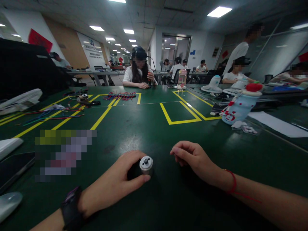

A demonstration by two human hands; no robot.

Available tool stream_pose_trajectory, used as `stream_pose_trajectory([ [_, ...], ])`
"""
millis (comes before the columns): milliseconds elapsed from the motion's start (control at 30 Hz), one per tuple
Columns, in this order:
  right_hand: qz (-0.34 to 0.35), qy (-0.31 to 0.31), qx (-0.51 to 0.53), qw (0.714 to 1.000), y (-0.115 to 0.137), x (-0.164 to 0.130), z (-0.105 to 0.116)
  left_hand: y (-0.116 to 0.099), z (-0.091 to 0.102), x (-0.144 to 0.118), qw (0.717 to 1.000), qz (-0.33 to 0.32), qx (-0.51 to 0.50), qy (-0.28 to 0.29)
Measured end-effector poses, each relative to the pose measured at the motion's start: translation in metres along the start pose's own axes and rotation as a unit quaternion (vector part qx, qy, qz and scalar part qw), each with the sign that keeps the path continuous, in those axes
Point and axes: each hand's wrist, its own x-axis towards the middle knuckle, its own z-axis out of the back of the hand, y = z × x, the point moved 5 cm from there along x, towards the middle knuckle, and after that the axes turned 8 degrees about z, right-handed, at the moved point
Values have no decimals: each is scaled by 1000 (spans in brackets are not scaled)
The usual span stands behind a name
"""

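Note:
A small silver cylindrical motor (pixel 146 164) stands upright on the green table, its round end face with a central shaft and two dark holes turned up. My left hand (pixel 122 175) grips it from the left, thumb on the near side and fingers behind; a dark watch is on that wrist. To the right of the motor and apart from it, my right hand (pixel 191 154) hovers with its fingers curled in and the thumb against them. Whatever is inside those fingers, if anything, is hidden. A red string circles the right wrist.
Colored wires (pixel 60 112) and a wire bundle (pixel 121 96) lie farther back. A light blue bottle (pixel 243 107) stands at right beside paper (pixel 280 123). A phone (pixel 15 168) and mouse (pixel 9 203) are at left. Across the table sits another person (pixel 138 72).

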Motion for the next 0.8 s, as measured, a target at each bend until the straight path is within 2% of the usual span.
stream_pose_trajectory([
  [800, -19, 4, 49, 999, 0, 2, -1, -2, 2, -2, 1000, 8, 3, 4],
])
